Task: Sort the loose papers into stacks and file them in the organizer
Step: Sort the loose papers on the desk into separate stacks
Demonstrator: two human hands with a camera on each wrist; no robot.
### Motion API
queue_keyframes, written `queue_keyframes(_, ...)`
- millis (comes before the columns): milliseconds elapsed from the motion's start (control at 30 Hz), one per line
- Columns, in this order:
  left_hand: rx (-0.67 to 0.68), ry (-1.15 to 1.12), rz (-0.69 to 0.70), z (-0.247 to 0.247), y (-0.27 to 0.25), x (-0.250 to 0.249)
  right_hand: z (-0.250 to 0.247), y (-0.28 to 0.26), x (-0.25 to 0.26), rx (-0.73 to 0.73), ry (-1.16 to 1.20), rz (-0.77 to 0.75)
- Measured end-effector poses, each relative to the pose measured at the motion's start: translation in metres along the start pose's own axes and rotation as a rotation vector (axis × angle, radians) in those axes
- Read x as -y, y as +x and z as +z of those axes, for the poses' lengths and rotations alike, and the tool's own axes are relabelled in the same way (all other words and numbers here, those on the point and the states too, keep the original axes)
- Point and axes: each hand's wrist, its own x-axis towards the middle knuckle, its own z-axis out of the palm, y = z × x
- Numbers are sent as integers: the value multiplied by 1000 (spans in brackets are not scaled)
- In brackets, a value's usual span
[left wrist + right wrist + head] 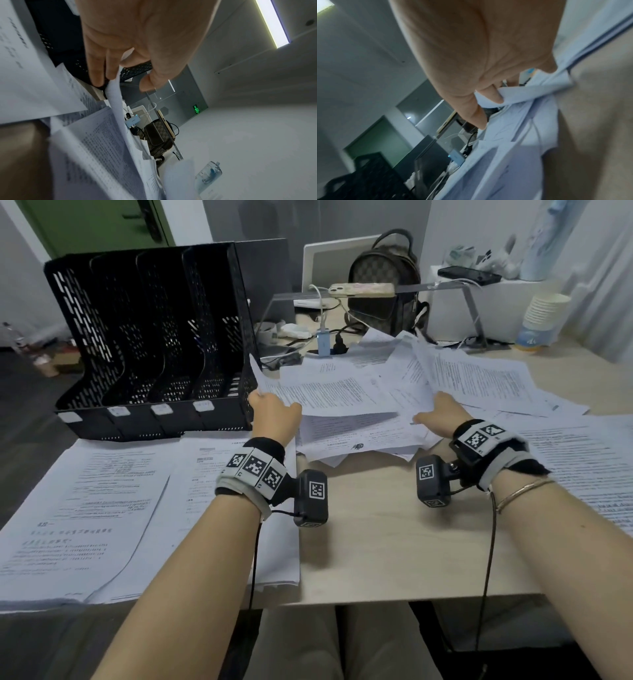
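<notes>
A heap of printed white papers (445, 378) covers the desk's middle and right. My left hand (270, 409) pinches the left edge of a raised sheet (329, 392) beside the organizer; the left wrist view shows that sheet (116, 97) edge-on between my fingers (109, 65). My right hand (442, 414) grips the right side of the same lifted bundle, its fingers (493, 96) curled round folded paper (530, 92). The black mesh organizer (154, 337) stands at the back left, with empty slots. Two flat stacks (102, 508) lie in front of it.
A brown backpack (383, 285), a phone on a stand (363, 289), cables and a blue hub (323, 342) sit behind the heap. Paper cups (544, 309) stand at the far right. More sheets (582, 467) lie at the right. Bare desk (376, 542) shows between my forearms.
</notes>
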Motion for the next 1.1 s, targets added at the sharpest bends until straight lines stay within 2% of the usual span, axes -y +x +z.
queue_keyframes(167,308,-40,2,12,-16,-1,13,-27,25,115,-89,-234)
queue_keyframes(267,426,18,-1,15,-24,-4,23,-43,34,196,-85,-305)
queue_keyframes(300,410,79,20,16,-25,-5,27,-46,36,224,-77,-320)
queue_keyframes(433,155,180,5,21,-20,-16,30,-57,41,294,-7,-412)
queue_keyframes(500,106,203,23,22,-18,-27,24,-58,40,240,115,-408)
queue_keyframes(600,26,226,106,23,-15,-50,12,-42,29,22,204,-338)
queue_keyframes(700,127,335,155,34,-7,-69,3,-14,10,-91,175,-221)
queue_keyframes(800,342,455,130,56,3,-74,-1,6,-3,-40,-25,-94)
queue_keyframes(900,531,603,126,79,10,-63,5,17,-4,76,-191,-58)
queue_keyframes(1000,641,713,194,92,13,-51,14,30,-1,149,-243,-31)
queue_keyframes(1100,683,718,218,97,18,-40,16,41,-1,173,-330,-3)
